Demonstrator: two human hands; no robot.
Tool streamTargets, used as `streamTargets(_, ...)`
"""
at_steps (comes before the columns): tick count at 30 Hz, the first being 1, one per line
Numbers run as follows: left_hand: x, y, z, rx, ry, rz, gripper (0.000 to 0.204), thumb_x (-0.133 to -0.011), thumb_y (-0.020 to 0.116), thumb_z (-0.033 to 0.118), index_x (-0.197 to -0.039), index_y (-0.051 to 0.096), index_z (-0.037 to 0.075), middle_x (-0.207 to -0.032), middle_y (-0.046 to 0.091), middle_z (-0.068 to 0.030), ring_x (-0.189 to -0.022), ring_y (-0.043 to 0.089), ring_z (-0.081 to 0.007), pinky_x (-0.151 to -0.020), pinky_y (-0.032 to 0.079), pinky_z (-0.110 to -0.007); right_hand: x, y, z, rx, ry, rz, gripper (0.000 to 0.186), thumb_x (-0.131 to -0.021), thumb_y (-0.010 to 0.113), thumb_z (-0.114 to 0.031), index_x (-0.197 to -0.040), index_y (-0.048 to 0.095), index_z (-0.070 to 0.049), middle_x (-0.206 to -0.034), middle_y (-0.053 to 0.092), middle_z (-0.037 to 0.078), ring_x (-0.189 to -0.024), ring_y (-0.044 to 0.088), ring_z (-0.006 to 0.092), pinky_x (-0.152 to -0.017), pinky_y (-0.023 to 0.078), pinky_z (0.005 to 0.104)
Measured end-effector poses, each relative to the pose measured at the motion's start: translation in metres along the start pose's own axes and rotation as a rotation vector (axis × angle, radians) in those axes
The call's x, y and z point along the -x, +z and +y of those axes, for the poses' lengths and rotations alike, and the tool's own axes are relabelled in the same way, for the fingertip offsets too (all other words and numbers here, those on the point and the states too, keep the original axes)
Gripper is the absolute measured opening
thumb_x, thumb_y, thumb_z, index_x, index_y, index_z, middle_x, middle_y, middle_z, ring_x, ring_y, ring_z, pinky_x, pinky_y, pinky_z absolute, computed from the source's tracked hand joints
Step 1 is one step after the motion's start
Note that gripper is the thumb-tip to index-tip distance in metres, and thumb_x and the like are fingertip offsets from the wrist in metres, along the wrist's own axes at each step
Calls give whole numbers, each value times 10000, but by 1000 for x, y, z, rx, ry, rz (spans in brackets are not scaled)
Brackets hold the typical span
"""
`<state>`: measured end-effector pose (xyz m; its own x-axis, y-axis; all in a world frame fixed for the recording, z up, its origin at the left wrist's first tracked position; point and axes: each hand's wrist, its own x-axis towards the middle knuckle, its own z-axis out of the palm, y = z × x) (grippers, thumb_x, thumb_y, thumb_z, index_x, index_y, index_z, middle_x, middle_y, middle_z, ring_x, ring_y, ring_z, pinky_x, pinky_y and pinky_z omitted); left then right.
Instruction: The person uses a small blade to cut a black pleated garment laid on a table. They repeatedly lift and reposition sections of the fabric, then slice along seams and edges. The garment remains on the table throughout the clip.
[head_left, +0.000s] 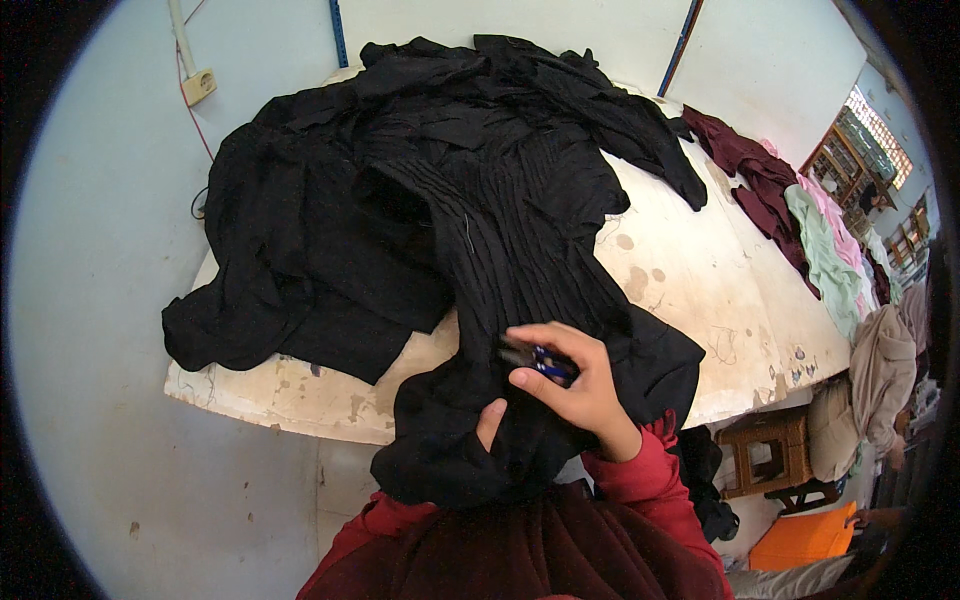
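Note:
A large black garment [500,240] with rows of pleats lies bunched over the table, and its near end hangs over the front edge towards me. My left hand [489,424] is mostly hidden in the black fabric; only its thumb shows, pressing the cloth from above. Over the pleated part, my right hand [585,385] is closed around small blue thread snips [553,366]. The snips' dark tip is blurred and points left, close above the fabric; whether it touches the cloth I cannot tell.
The pale, stained table [690,270] has a curved-looking front edge. Maroon cloth [760,175] and light green cloth [822,262] lie at its right end. Beyond stand a brown woven stool [765,450] and a person in beige [875,375]. A socket [199,87] hangs on the left wall.

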<state>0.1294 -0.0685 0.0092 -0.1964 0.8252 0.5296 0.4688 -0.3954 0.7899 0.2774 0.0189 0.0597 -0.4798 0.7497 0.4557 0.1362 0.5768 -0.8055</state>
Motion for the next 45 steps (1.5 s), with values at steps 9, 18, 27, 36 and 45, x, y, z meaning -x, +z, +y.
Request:
streamTargets(9,-3,-5,4,-79,15,-61,258,-871,609,67,-1101,620,-50,-1076,650,-186,-973,645,-276,-857,497,-374,5,3,-6,279,-192,112,210,-720,771,-183,-882,708,-66,-789,704,99,-644,683,238,-578,512,288)
streamTargets(18,1,7,-5,-41,15,3,233,-827,655,47,-1013,646,-93,-982,676,-200,-889,663,-320,-851,499,-406,-3,-6,15,-148,98,237,301,-786,756,-188,-1012,658,-16,-963,679,60,-889,624,119,-775,481,264)
streamTargets(27,15,28,-12,-379,21,84,312,-890,616,179,-1116,633,-35,-1070,667,-158,-986,642,-300,-892,475,-425,-88,2,39,-400,485,-90,253,-875,662,-326,-900,642,-75,-677,614,-30,-450,447,47,-448,342,212)
streamTargets(36,13,11,-12,-197,-2,-11,300,-899,603,295,-1006,646,18,-913,651,-96,-848,621,-243,-781,463,-379,-66,2,72,-1325,596,146,253,-937,574,-346,-799,623,-140,-646,601,-53,-355,308,31,-377,252,194)
streamTargets(45,-8,-106,25,149,-301,-1251,358,-914,580,426,-861,662,82,-710,629,-24,-671,596,-163,-635,450,-309,-56,-21,89,-1360,556,133,335,-967,518,-312,-957,662,-10,-759,686,28,-362,310,46,-440,368,160)
